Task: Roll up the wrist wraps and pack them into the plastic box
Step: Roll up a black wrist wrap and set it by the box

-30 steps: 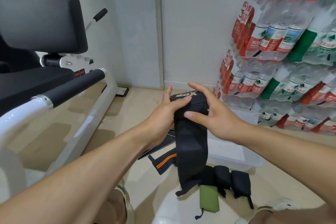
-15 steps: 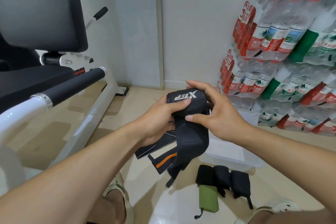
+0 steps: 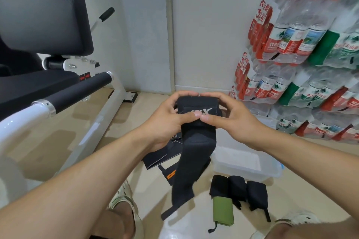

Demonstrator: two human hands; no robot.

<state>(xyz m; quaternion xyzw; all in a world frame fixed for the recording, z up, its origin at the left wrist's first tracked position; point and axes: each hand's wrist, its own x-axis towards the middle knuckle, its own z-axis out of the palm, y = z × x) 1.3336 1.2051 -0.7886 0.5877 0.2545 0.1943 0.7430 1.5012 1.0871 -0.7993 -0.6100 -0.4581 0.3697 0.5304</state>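
Black wrist wrap [image 3: 196,110] gripped between left hand [image 3: 165,120], right hand [image 3: 231,116]; tail hanging.

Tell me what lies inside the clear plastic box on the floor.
Nothing shows inside the plastic box; its visible part looks bare. The black wrist wrap held by the left hand and right hand hangs before its near-left corner, hiding that part. Rolled wraps lie outside it.

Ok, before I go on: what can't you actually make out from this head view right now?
- Plastic box: its near-left part is hidden by the hanging wrist wrap, so whether it holds anything is unclear.
- Logo on the roll: partly covered by the left hand and right hand thumbs.
- Flat wraps on the floor: overlapped by the left forearm and the tail; count unclear.
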